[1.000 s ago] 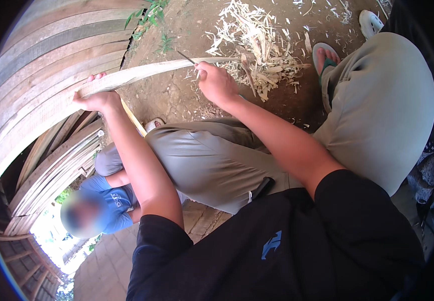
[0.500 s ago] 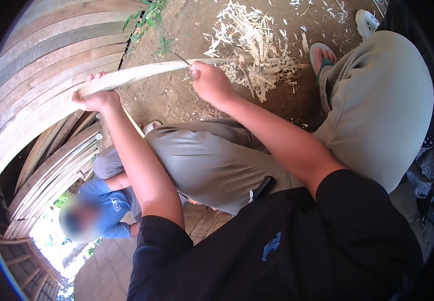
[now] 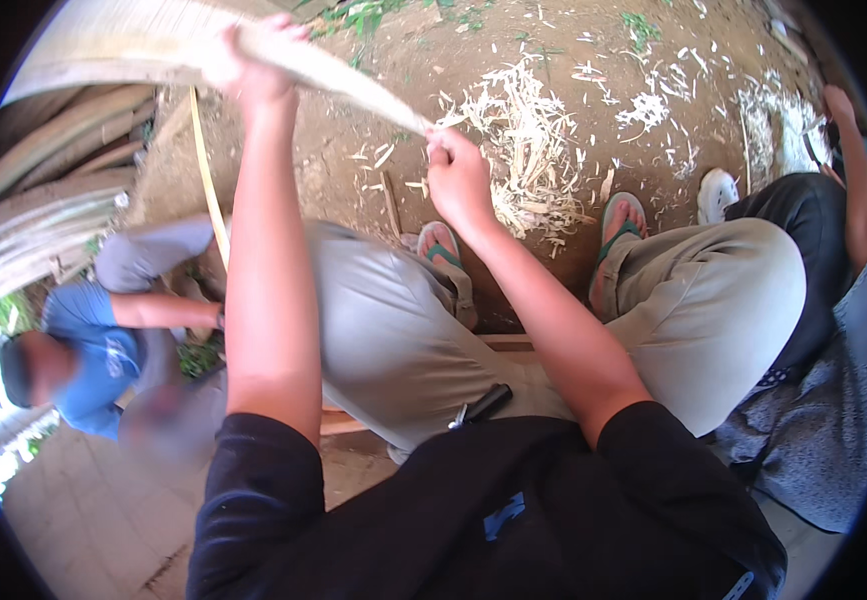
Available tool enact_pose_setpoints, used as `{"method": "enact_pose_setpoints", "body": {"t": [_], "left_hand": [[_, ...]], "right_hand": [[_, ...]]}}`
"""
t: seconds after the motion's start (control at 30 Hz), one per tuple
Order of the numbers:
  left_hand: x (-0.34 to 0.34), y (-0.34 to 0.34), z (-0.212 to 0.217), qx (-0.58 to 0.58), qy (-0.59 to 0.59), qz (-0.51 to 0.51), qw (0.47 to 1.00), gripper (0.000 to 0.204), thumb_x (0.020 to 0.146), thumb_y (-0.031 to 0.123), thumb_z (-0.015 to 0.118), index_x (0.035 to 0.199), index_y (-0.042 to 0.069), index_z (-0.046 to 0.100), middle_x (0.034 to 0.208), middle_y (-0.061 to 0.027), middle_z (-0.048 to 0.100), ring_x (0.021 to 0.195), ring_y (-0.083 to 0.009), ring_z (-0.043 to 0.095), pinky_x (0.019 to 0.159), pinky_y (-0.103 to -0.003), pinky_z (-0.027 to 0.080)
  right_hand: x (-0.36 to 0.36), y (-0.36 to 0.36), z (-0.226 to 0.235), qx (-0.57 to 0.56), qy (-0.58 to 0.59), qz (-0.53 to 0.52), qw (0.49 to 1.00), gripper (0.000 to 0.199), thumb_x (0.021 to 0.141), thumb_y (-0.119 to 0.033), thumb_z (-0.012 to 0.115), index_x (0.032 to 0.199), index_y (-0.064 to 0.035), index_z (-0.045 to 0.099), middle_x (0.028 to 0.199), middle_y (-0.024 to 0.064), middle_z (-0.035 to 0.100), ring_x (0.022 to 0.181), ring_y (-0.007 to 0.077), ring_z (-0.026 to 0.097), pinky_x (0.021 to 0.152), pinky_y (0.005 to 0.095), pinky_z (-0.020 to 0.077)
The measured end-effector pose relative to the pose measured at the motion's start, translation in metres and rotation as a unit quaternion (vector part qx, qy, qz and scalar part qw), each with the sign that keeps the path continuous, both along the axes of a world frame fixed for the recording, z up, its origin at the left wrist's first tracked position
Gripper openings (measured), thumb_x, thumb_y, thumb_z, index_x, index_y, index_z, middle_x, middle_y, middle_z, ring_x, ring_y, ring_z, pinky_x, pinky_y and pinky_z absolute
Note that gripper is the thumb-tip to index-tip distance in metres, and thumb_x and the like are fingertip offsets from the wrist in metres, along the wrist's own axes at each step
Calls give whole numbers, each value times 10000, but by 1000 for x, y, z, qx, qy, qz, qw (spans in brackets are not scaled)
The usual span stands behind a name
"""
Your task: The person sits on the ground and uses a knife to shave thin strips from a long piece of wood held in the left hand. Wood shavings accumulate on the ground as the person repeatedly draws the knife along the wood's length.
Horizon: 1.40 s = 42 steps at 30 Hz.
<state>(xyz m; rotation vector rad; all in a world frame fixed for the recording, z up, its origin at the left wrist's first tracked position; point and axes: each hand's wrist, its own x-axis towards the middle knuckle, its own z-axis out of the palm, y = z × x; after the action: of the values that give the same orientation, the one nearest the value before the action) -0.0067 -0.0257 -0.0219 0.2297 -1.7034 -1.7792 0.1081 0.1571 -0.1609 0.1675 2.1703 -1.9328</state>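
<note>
A long pale wooden strip (image 3: 343, 82) runs from the upper left down to a narrow tip above the ground. My left hand (image 3: 258, 75) is closed around its wider part, slightly blurred. My right hand (image 3: 460, 178) makes a fist at the narrow tip, touching or just beside it. A thin dark tool stuck out of this fist half a second ago; now the wood and fingers hide it. Beyond the right hand a heap of pale wood shavings (image 3: 528, 140) lies on the brown dirt.
Stacked curved planks (image 3: 43, 230) fill the left side. A thin pale stick (image 3: 206, 175) slants near my left forearm. One person in a blue shirt (image 3: 98, 385) sits at left; another person's arm (image 3: 861, 190) shows at right. A dark object (image 3: 488, 402) rests on my lap.
My view has turned, so both hands sit differently in the picture. The strip's tip now ends at my right fist; before, it reached past it. The thin dark tool has gone from sight.
</note>
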Motion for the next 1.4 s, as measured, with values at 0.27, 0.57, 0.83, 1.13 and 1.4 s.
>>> {"method": "enact_pose_setpoints", "body": {"t": [0.27, 0.57, 0.83, 1.13, 1.4], "left_hand": [[-17, -6, -56, -25, 21, -40, 999, 368, 1052, 394, 539, 1023, 38, 628, 753, -87, 664, 615, -194, 661, 555, -345, 539], [17, 33, 9, -119, 135, -60, 982, 174, 911, 180, 734, 871, 29, 659, 713, -56, 634, 553, -140, 616, 489, -296, 501], [17, 48, 13, -255, 224, 34, 940, 171, 872, 143, 749, 863, 4, 650, 712, -58, 627, 606, -136, 629, 504, -310, 509], [25, 69, 25, -76, 166, -80, 980, 211, 927, 176, 708, 879, -17, 637, 726, -102, 651, 548, -170, 645, 500, -313, 541], [18, 65, 3, -27, 154, -83, 984, 320, 1001, 291, 626, 935, -23, 635, 744, -120, 662, 573, -195, 659, 517, -324, 554]], "right_hand": [[2, 2, -6, -6, 7, 17, 1000, 186, 1008, -102, 579, 1083, -21, 728, 727, 79, 639, 622, 154, 577, 589, 345, 456], [13, 6, -37, 52, -11, 64, 996, 174, 1009, -113, 584, 1107, -43, 710, 886, 118, 727, 724, 136, 633, 647, 325, 484], [-61, 98, 8, 115, -64, -74, 989, 209, 1011, -127, 596, 1177, -59, 704, 769, 74, 685, 647, 123, 589, 616, 317, 465], [-45, 117, -3, 178, 11, -48, 983, 210, 984, -161, 626, 1147, -73, 725, 926, 194, 742, 849, 294, 705, 794, 405, 518], [-40, 114, -2, 195, -15, -64, 979, 230, 994, -188, 599, 1176, -91, 700, 933, 208, 733, 863, 337, 707, 811, 434, 520]]}}
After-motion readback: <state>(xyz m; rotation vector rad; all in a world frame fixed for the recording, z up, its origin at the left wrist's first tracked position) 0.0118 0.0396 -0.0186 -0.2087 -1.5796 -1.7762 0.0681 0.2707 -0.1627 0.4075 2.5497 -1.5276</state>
